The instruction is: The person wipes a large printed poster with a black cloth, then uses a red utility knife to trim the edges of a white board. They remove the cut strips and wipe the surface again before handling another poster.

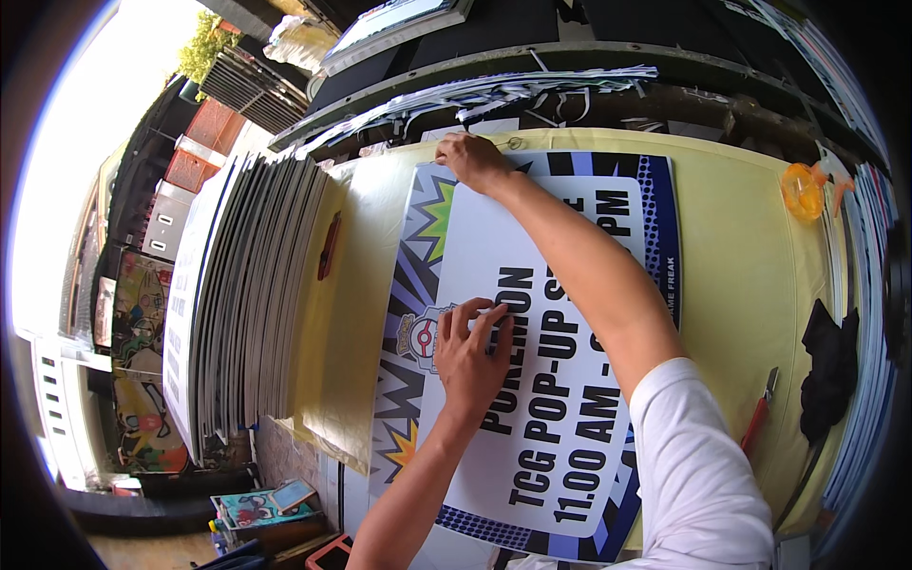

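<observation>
A large printed board [527,242] lies on the yellow-covered table [741,285]. It has a white panel with big black lettering, a starburst pattern and a dark blue edge. My left hand [474,356] rests on the panel with its fingers spread and bent, partly over the lettering and a printed emblem [424,338]. At the board's far left corner is my right hand [470,160], its fingers curled downward. Whether they pinch the corner or hold something small is hidden. My right forearm crosses the board and covers part of the lettering.
A tall stack of boards [263,285] stands at the left, beside a red cutter [329,246]. A red-handled snap-off knife [761,410] and black cloth [830,370] lie at right, near an orange plastic object [801,191]. Trimmed strips [499,92] line the far edge.
</observation>
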### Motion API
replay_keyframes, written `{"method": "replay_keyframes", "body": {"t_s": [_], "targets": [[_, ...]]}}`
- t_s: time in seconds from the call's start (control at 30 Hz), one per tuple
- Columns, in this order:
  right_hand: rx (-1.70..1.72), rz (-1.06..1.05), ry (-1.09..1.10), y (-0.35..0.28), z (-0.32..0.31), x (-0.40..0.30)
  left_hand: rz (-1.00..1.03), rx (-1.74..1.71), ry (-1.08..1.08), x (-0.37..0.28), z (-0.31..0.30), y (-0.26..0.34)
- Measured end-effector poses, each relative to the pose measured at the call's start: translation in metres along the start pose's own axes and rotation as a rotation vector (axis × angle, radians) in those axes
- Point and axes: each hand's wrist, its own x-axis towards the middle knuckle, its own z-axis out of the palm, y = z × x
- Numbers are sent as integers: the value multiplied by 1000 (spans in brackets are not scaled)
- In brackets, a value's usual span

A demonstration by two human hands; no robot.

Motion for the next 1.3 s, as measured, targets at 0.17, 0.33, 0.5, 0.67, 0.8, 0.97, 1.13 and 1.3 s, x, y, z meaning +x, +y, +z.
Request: {"method": "replay_keyframes", "body": {"t_s": [0.17, 0.33, 0.5, 0.67, 0.8, 0.97, 1.13, 1.3], "targets": [[50, 10, -30, -1, 3, -2, -19, 5, -21, -1, -4, 1], [30, 36, -126, -3, -7, -1, -8, -7, -14, 0, -3, 1], [8, 22, -119, -4, -8, -1, -9, -8, -16, 1, -4, 2], [11, -8, -100, -1, -3, -1, -4, 6, -13, 1, -4, 2], [10, -34, -42, 3, 3, -2, -9, 1, -18, 0, -3, 2], [-13, -51, -73, 6, 4, 0, -8, 10, -27, 1, -4, 2], [-38, -46, -119, 1, 0, 0, -17, 5, -23, 0, -2, 1], [-89, -40, -130, -9, -5, -1, -8, 12, -15, 0, -4, 2]]}}
